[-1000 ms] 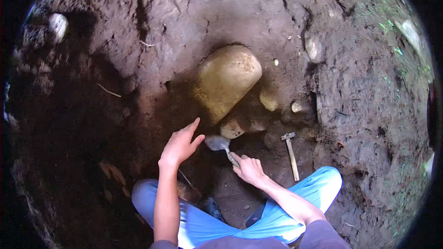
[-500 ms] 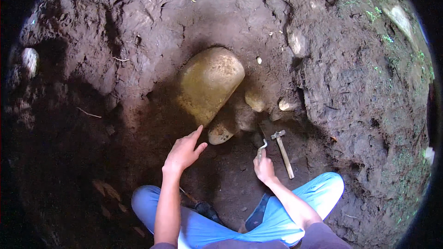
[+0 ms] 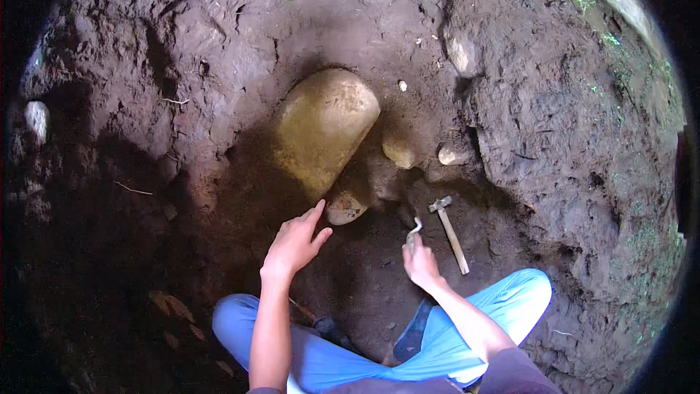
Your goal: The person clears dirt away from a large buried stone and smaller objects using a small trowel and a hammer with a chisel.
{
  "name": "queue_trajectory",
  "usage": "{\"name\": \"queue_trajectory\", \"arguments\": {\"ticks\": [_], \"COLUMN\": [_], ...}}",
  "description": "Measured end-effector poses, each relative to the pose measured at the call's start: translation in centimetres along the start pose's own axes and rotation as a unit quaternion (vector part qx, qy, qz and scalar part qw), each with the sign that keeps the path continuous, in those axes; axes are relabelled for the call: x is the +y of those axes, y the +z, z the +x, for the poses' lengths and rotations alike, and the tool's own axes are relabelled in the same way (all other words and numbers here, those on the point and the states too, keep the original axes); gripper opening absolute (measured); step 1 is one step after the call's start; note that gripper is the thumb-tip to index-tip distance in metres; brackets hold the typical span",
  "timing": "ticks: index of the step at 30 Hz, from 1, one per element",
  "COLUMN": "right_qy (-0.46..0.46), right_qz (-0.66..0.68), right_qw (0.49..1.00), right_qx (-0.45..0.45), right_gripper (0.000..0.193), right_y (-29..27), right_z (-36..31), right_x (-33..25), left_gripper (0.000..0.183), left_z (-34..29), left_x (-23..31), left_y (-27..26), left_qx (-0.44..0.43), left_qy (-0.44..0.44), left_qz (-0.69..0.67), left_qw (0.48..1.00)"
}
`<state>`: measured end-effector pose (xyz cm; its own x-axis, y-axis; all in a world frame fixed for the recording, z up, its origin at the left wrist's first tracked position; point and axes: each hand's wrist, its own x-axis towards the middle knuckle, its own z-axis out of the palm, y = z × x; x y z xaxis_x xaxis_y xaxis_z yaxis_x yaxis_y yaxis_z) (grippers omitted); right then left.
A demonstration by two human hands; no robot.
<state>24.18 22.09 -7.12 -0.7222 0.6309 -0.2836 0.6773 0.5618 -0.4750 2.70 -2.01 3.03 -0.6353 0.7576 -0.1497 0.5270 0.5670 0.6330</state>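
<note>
A large smooth tan stone point(image 3: 324, 128) is partly bedded in dark soil in front of me. My left hand point(image 3: 292, 246) is open, its index fingertip by the stone's lower tip and the thumb apart. Just beyond those fingers lies a smaller pale stone point(image 3: 345, 208) with dark soil on it. In my right hand point(image 3: 421, 265) is the handle of a small trowel point(image 3: 416, 225). Its curved metal neck shows, while the blade is hard to make out against the dark soil below the stones. A hammer point(image 3: 450, 235) with a wooden handle lies to the right of that hand.
Two more pale stones, a rounded one point(image 3: 398, 150) and a smaller one point(image 3: 450, 153), sit in the soil at the right. A rough earth wall point(image 3: 554, 146) rises around the hollow. My crossed legs point(image 3: 481, 314) in blue trousers frame the near side.
The view has shifted slightly, so the stones appear a little higher and further left. My left fingertip has moved slightly right, toward the smaller pale stone. My right hand still grips the trowel.
</note>
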Motion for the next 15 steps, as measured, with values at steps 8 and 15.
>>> {"name": "queue_trajectory", "arguments": {"ticks": [8,15], "right_qy": [-0.011,-0.020], "right_qz": [0.015,-0.006], "right_qw": [0.999,0.999], "right_qx": [0.046,0.047], "right_gripper": [0.036,0.032], "right_y": [-2.4,-2.9], "right_z": [2.1,1.4], "right_x": [0.2,-0.6], "left_gripper": [0.063,0.065], "left_z": [0.1,-0.4], "left_x": [1.3,0.3], "left_y": [-0.1,-0.3], "left_qx": [-0.003,0.009], "left_qy": [0.023,0.010], "left_qz": [-0.007,0.005], "left_qw": [1.000,1.000]}}
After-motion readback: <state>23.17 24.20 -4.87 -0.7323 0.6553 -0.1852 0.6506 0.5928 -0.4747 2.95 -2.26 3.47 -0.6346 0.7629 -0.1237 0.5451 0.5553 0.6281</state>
